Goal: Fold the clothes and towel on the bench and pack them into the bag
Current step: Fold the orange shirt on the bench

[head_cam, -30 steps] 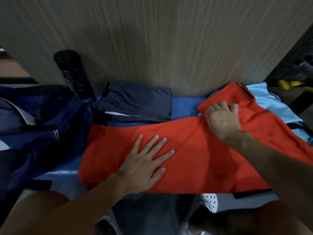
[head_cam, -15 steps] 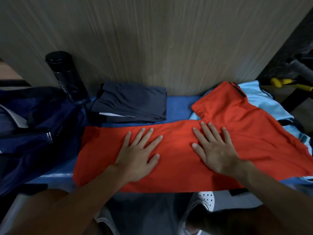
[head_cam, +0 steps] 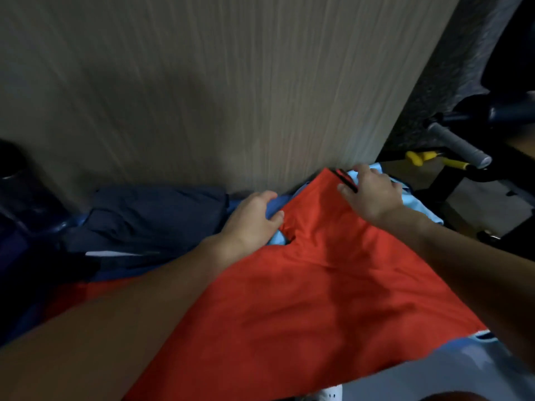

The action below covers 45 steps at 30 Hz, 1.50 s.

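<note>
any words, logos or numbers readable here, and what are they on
No text can be read anywhere in this view.
White stripe on the folded dark grey garment: a plain mark, no letters.
Black trim at the neck of the orange-red fabric shirt: no label shows.
Black cylindrical bottle at the left edge: too dark and cropped to read.

Light-blue garment mostly covered, black bottle cut off left
</note>
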Each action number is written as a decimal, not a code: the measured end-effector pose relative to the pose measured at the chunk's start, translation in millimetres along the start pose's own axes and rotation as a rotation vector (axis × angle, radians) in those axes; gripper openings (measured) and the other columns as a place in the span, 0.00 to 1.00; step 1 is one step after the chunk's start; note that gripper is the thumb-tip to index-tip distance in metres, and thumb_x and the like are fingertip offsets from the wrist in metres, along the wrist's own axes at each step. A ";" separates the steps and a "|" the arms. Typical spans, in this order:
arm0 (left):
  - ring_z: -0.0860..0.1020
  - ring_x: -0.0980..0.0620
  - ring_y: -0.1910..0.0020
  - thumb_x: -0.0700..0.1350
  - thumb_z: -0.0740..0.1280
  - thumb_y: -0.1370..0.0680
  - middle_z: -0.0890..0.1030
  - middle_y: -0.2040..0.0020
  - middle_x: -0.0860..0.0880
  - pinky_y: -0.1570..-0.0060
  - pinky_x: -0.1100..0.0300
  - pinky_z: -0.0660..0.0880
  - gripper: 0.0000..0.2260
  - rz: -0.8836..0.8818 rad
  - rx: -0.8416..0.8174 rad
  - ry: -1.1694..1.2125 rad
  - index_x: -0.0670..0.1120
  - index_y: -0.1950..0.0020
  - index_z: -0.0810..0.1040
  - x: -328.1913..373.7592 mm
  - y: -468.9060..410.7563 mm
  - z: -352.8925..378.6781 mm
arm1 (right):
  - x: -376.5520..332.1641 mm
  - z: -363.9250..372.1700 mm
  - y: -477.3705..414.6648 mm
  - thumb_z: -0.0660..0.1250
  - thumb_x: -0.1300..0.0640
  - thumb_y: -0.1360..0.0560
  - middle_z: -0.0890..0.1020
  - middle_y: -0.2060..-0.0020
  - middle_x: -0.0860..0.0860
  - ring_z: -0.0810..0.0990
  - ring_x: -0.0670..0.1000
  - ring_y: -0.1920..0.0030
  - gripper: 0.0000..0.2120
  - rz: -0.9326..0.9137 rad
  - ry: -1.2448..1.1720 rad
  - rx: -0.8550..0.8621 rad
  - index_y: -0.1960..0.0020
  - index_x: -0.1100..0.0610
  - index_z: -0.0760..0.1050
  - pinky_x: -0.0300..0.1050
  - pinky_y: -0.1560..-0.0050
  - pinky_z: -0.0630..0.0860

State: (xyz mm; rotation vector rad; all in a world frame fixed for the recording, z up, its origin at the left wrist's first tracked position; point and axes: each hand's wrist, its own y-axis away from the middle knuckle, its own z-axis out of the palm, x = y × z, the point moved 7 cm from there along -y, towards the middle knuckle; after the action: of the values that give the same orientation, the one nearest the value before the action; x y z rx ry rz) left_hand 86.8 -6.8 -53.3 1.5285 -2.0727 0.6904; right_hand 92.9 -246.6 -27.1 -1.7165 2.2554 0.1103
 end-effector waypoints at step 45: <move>0.75 0.54 0.49 0.50 0.66 0.28 0.76 0.50 0.54 0.46 0.56 0.71 0.16 0.615 -0.233 -0.195 0.49 0.42 0.80 61.9 65.2 84.3 | 93.7 -19.4 79.2 0.64 0.75 0.30 0.81 0.61 0.46 0.79 0.42 0.59 0.21 -0.397 -0.475 -0.236 0.58 0.48 0.78 0.38 0.51 0.75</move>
State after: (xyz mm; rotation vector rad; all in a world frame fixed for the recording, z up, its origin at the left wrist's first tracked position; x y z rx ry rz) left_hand 1.3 -89.4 -85.8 0.8511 -2.6933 0.4873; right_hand -8.5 -316.0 -44.9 -1.9647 1.5848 0.6410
